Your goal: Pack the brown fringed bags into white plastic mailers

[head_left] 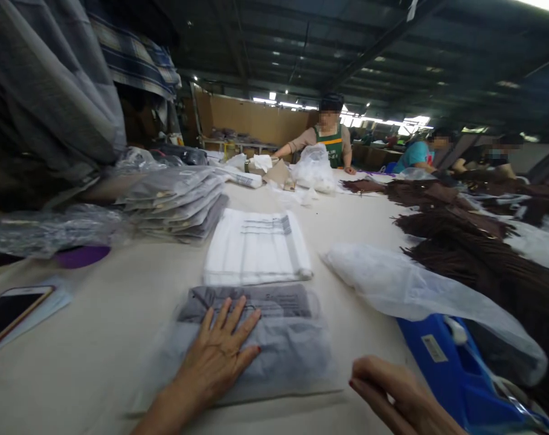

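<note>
My left hand (220, 350) lies flat, fingers spread, on a clear plastic bag holding a folded grey garment (283, 350) on the pale table (102, 356) in front of me. My right hand (392, 393) hovers at the bag's right edge, fingers curled loosely, holding nothing I can see. Just beyond the bag lies a stack of white empty bags with printed lines (256, 248).
A pile of bagged grey garments (179, 202) sits at the left. A phone (11, 311) lies near the left edge. A blue tape dispenser (459, 368) and loose clear plastic (414, 290) are at right, beside dark brown fabric (473, 241). People work at the far end.
</note>
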`<state>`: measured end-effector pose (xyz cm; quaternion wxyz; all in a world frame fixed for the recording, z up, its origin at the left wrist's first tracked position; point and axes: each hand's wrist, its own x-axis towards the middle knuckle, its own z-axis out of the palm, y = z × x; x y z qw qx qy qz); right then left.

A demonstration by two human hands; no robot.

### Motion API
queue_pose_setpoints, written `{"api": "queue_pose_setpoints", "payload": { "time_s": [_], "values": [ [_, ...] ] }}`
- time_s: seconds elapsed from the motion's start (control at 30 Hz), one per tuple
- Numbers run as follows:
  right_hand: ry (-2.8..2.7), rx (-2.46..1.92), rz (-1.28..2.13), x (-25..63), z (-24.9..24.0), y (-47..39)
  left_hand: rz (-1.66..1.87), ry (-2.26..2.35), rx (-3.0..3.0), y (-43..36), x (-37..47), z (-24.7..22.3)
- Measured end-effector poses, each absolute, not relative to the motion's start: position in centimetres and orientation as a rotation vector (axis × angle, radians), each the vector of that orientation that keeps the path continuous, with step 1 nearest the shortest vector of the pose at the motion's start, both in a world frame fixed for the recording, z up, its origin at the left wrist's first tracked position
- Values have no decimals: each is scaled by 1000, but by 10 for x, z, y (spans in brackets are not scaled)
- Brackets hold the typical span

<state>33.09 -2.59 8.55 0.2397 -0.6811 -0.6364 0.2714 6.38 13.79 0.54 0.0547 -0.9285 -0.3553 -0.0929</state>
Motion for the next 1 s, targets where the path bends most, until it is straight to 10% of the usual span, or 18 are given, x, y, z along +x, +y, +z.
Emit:
{"api": "queue_pose_setpoints", "payload": {
  "time_s": [0.37,0.8,1.0],
  "values": [
    [-2098,-1900,880,326,65,131,-451,-986,-2696,137,64,-3],
    [-2108,-1666,-394,272,7,34,-356,-1080,-2832,136,66,7],
    [-2187,-1739,-450,256,-20,33,-67,-1103,-2922,151,15,17]
  ]
}}
